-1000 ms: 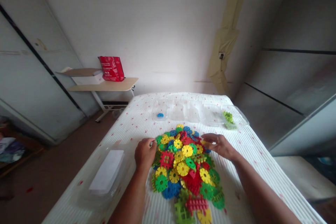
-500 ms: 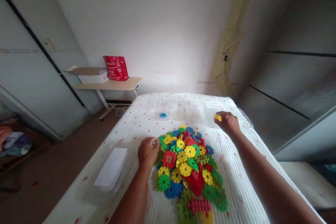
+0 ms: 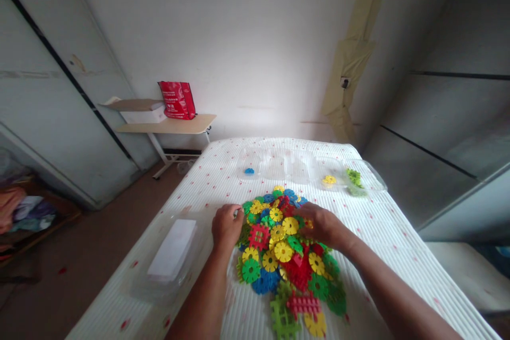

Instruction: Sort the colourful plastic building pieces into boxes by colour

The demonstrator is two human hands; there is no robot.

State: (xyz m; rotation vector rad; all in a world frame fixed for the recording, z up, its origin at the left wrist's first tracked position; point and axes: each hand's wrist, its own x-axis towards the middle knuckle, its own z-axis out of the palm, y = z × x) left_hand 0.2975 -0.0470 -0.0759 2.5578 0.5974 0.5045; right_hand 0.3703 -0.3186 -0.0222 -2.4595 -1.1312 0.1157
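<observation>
Dotted cloth [image 3: 370, 255], left hand [image 3: 226, 226] curled, right hand [image 3: 319, 224] touching pieces [image 3: 278, 252]

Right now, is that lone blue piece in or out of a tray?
In: the blue piece shows inside the faint outline of the clear tray, beyond the pile.

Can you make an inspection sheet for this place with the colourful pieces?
Surface: white cloth with red marks.
Job's things: pile of red, yellow, green and blue plastic pieces; beyond it, clear containers with a blue piece, a yellow piece and green pieces.
Clutter: white paper in a clear tray, left.
Hands: left hand beside the pile; right hand at its right side; grip unclear for both.
Cables: nothing seen; wall socket amid tan tape.
Surroundings: red bag and white box on a side table.
</observation>
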